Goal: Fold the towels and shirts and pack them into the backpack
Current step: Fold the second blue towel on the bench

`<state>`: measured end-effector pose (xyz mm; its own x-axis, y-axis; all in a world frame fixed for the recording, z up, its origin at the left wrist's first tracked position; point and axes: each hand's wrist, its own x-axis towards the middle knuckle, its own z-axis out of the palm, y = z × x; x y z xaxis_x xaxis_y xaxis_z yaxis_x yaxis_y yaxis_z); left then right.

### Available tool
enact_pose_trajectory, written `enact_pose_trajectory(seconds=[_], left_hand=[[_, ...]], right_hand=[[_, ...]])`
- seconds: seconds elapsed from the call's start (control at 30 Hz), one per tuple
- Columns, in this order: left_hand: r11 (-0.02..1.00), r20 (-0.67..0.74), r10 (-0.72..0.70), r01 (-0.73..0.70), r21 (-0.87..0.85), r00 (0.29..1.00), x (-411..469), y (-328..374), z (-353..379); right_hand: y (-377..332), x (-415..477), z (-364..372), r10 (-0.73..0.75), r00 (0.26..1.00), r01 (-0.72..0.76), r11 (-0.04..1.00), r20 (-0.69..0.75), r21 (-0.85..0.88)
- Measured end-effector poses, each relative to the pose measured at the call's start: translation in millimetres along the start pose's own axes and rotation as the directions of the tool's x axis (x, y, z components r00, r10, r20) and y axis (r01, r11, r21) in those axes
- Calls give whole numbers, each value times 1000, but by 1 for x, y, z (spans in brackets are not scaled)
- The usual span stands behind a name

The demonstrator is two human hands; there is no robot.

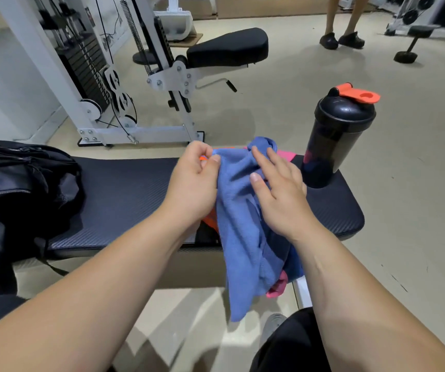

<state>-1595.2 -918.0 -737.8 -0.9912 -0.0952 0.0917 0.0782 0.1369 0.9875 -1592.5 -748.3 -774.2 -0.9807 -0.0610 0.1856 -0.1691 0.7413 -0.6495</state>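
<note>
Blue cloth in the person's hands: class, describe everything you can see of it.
The blue cloth is a soft, finely woven fabric, crumpled and not yet folded. It hangs over the front edge of the black padded bench, its lower end below the seat. The left hand pinches its upper left edge; the right hand lies on it, fingers spread. A pink cloth and an orange cloth show behind it.

floor [323,84]: beige | cable machine [87,63]: white | padded bench [124,194]: black
</note>
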Motion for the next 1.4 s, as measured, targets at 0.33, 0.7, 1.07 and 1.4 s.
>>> enact_pose_trajectory(seconds=[0.33,0.7,1.07,1.4], left_hand=[[848,393,194,-355,394,899,-24,61,-83],[707,416,275,-476,523,867,-53,101,-133],[698,155,192,-246,672,969,-36,66,-155],[688,208,-10,-144,711,978,-28,51,-187]], right_hand=[[-76,7,-26,-415,888,352,890,197,289],[-134,-7,-66,-485,795,382,867,365,319],[-65,-17,-60,-260,892,309,948,370,-77],[-48,-31,-105,-77,865,136,987,495,-82]])
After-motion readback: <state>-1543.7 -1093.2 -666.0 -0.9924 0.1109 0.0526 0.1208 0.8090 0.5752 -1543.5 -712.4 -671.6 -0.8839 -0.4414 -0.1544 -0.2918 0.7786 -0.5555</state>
